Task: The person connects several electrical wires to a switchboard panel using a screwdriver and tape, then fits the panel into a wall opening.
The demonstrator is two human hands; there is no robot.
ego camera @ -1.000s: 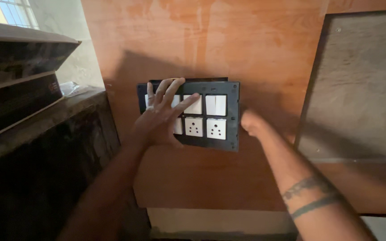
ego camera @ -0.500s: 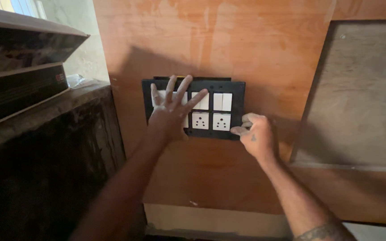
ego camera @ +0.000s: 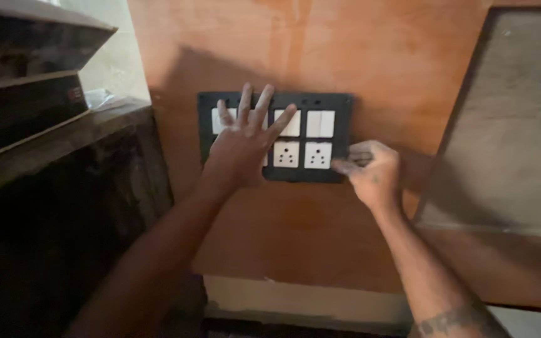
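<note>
A black switch plate sits against an orange-brown wooden board, roughly at its middle, with white switches in its upper row and white sockets below them. The left hand lies flat over the left part of the plate, its fingers spread wide and open, gripping nothing, the fingertips reaching up past the top row. The right hand is at the plate's lower right edge, its fingers curled in with thumb and forefinger drawn together right at the frame (whether they pinch something small there I cannot tell; it is too dim). A tattooed band shows low on the right forearm. Left of the board stands a dark wooden shelf with stacked dark boards on it, and to the right a grey panel leans against the wood.
</note>
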